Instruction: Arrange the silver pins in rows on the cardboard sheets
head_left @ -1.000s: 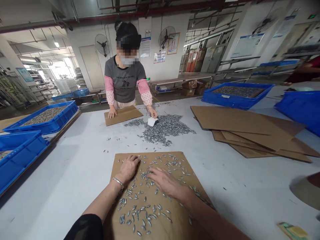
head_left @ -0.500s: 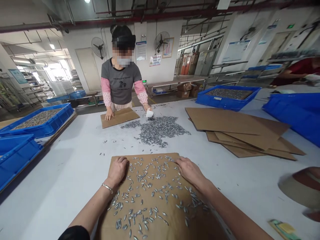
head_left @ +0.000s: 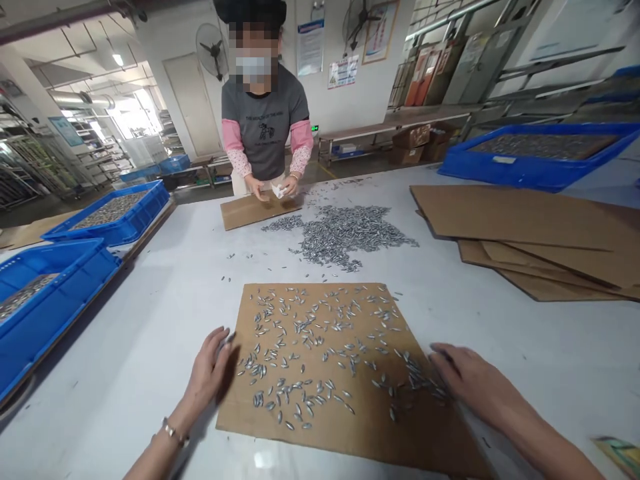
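A brown cardboard sheet point(head_left: 360, 430) lies flat on the white table before me, scattered with small silvery, spindle-shaped metal pieces point(head_left: 313, 327). My left hand point(head_left: 207, 370) is just off the sheet's left edge, thumb and fingers apart, holding nothing I can see. Beside the right edge, my right hand point(head_left: 470, 380) has its fingers stretched toward the board, the thumb apart from them; whether it touches the edge is unclear. Beyond the sheet spreads a dense pile of the same metal pieces point(head_left: 350, 233).
Across the table point(head_left: 150, 300) a masked co-worker point(head_left: 267, 127) holds something white above another cardboard piece point(head_left: 245, 215). Stacked cardboard sheets point(head_left: 500, 213) lie at right, near a filled blue crate point(head_left: 520, 170). Blue crates point(head_left: 65, 293) with pieces line the left.
Both hands have left the sheet's far corners and come back along its sides, spreading apart. The co-worker's hands have come together around the white thing. My view has shifted.
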`<control>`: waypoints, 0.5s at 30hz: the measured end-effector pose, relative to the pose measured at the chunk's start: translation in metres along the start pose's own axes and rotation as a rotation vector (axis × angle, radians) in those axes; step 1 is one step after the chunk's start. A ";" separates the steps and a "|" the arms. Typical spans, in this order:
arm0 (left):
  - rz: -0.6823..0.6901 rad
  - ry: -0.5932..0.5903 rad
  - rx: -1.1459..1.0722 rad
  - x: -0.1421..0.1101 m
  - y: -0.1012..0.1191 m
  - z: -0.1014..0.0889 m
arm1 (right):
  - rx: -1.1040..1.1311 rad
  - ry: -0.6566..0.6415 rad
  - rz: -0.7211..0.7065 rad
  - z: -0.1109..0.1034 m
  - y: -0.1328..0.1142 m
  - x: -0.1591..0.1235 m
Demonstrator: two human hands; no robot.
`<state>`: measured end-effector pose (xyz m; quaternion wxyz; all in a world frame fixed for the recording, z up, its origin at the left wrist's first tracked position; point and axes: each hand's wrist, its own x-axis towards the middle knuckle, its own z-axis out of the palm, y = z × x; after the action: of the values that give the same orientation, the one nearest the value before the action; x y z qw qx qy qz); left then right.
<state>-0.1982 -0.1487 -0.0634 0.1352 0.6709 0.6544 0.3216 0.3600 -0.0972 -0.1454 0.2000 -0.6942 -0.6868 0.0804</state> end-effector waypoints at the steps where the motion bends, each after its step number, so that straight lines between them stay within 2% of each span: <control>1: -0.035 0.014 -0.040 -0.019 0.001 0.001 | 0.023 -0.009 0.017 0.004 0.004 -0.014; 4: -0.102 0.041 -0.139 -0.056 0.012 0.015 | 0.059 0.028 0.036 0.012 -0.006 -0.037; 6: -0.113 0.074 -0.174 -0.061 0.020 0.024 | 0.043 0.068 0.035 0.011 -0.022 -0.035; 8: -0.115 0.098 -0.188 -0.054 0.022 0.030 | 0.015 0.095 0.022 0.008 -0.036 -0.024; 12: -0.068 0.108 -0.173 -0.025 0.011 0.032 | -0.023 0.091 0.006 0.003 -0.054 0.004; 15: 0.001 0.121 -0.083 -0.009 0.009 0.032 | -0.046 0.112 -0.034 0.008 -0.063 0.009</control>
<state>-0.1710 -0.1509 -0.0842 0.1230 0.6445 0.6472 0.3882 0.2992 -0.0881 -0.1263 0.2236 -0.6902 -0.6879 0.0221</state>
